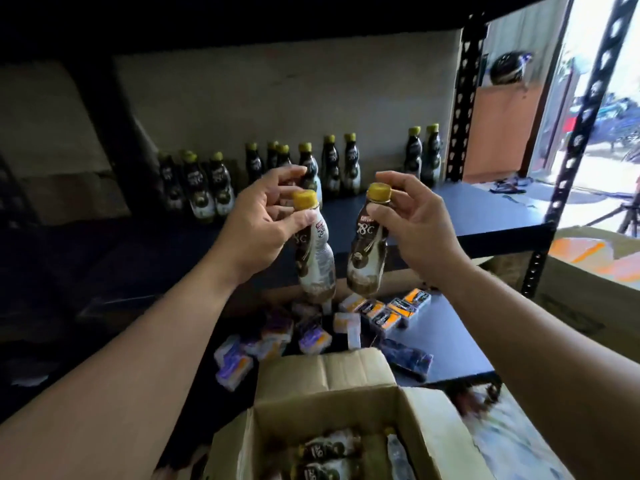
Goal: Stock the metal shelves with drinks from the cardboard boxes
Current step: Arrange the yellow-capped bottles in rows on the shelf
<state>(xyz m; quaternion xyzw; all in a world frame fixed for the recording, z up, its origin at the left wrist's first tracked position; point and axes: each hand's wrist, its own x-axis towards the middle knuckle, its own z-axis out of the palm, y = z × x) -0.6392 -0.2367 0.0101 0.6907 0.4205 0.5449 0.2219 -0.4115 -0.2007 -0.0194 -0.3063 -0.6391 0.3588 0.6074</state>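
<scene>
At the centre of the frame each hand carries one drink by its neck, just before the shelf [485,209] edge. The left hand [263,216] pinches the left bottle [317,261] under its yellow cap with thumb and curled fingers. The right hand [415,223] grips the right bottle [367,258] likewise. Both hang upright, apart. Full plastic bottles are probably fairly heavy, stiff and slick-labelled, so the ridged cap and neck seem the surest hold. More lie in the cardboard box [325,407] at the bottom.

A pale, dim plaster wall [277,91] fills the back. Bright daylight pours through an open doorway [585,36] on the right, beside an orange-brown wooden panel [498,133].
</scene>
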